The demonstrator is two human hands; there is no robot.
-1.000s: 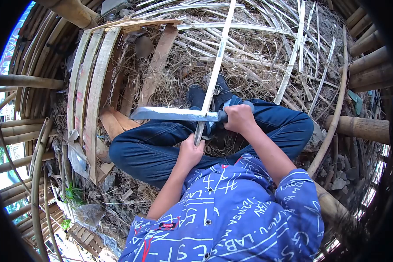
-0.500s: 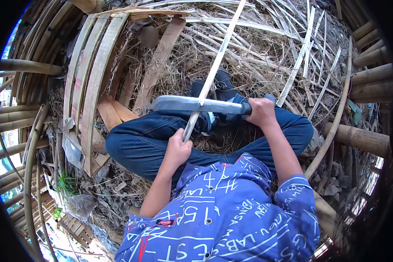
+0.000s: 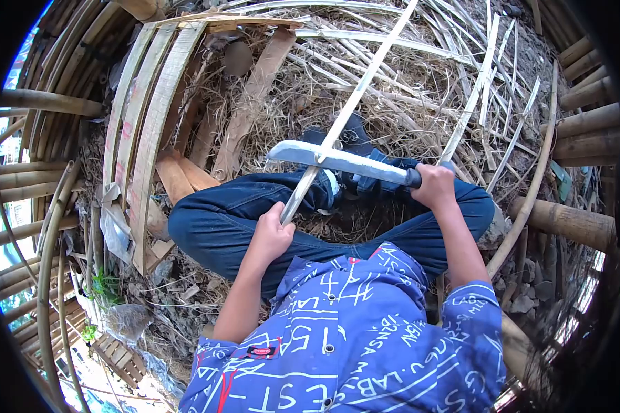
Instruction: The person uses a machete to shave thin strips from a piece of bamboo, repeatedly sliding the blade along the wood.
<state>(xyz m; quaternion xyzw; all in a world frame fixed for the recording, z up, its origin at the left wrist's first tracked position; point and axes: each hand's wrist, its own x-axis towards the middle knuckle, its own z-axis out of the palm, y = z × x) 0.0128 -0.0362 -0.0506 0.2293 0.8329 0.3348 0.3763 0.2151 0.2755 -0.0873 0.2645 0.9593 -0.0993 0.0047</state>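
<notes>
A long pale strip (image 3: 362,86), seemingly bamboo, slants up and to the right from my left hand (image 3: 273,233), whose fingers are closed round its lower end. My right hand (image 3: 435,184) grips the dark handle of a large knife (image 3: 351,162). The broad blade points left and lies across the strip, touching it a short way beyond my left hand. Both hands are over my crossed legs in dark blue jeans (image 3: 213,219).
Thin pale strips (image 3: 393,45) and curly shavings (image 3: 269,127) cover the ground ahead. Wide wooden boards (image 3: 160,103) stand at the left, near crumpled plastic (image 3: 114,220). Bamboo poles (image 3: 572,219) border both sides.
The knife has shifted to the right with my right hand, and its blade now tilts down to the right. My left hand has moved slightly left, and the strip leans further right.
</notes>
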